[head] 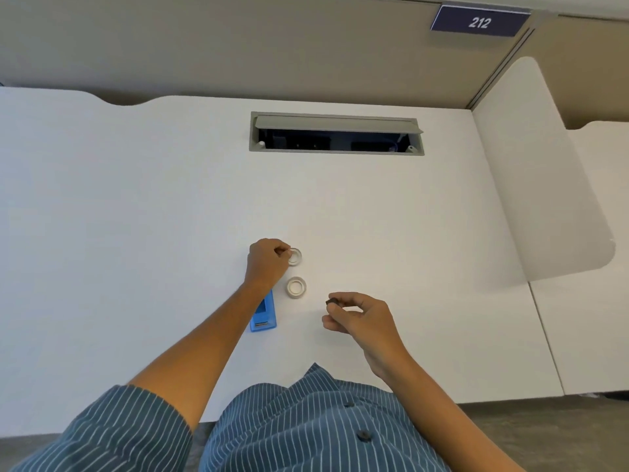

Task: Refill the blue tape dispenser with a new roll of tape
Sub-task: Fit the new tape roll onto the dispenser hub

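The blue tape dispenser (264, 316) lies flat on the white desk (136, 199), partly under my left forearm. My left hand (267, 260) pinches a thin clear ring (295, 256), an almost bare tape core, at the desk surface just beyond the dispenser. A fuller white tape roll (296, 287) lies flat between that ring and the dispenser's right side. To the right of the roll, my right hand (360, 318) hovers above the desk and holds a small dark piece (332, 302) between thumb and forefinger.
An open grey cable hatch (337, 132) is set into the desk further back. A white divider panel (544, 172) stands at the right edge. A fabric partition with a "212" sign (480, 22) rises behind the desk.
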Motion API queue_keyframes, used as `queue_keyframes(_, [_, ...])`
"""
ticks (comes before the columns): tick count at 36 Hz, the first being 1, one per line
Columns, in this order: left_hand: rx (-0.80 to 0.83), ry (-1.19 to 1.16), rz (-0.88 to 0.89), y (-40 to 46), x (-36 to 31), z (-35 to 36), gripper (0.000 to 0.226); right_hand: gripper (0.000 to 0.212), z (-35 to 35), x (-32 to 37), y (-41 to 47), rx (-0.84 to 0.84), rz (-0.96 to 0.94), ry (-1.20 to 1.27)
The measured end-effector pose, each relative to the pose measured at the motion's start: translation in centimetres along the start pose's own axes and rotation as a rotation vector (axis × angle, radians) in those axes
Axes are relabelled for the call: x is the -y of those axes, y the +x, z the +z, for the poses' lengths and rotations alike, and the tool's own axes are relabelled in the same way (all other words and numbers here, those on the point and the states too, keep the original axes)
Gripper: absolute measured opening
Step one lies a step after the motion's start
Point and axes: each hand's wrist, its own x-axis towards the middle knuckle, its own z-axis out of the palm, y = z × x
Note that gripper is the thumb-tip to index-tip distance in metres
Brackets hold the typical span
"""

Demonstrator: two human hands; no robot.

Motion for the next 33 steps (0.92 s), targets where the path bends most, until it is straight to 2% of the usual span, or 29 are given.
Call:
queue_keyframes(12, [0.009, -0.019, -0.014, 0.2, 0.5, 0.1, 0.014, 0.018, 0.3, 0.3, 1.4, -0.032, 0.017, 0.033])
queue_keyframes(18, [0.004, 0.125, 0.165, -2.2, -0.2, -0.1, 0.028, 0.02, 0.0, -0.1, 1.7, -0.045, 0.003, 0.063])
queue_keyframes(22, [0.129, 0.241, 0.285, -4.1, 0.5, -0.2, 0.042, 0.018, -0.1, -0.1, 1.7, -0.051, 0.0, 0.082])
queue_keyframes(26, [0.281, 0.344, 0.301, -5.5, 1.0, -0.1, 0.062, 0.018, -0.1, -0.2, 1.7, -0.05, -0.006, 0.09])
queue_keyframes(30, [0.331, 0.446, 0.335, -6.3, 1.1, 0.0, 0.075, 0.018, -0.1, -0.5, 1.5, -0.043, -0.015, 0.091])
queue_keyframes(33, [0.317, 0.507, 0.339, -6.5, 0.8, 0.1, 0.075, 0.018, -0.2, -0.5, 1.4, -0.042, -0.024, 0.087])
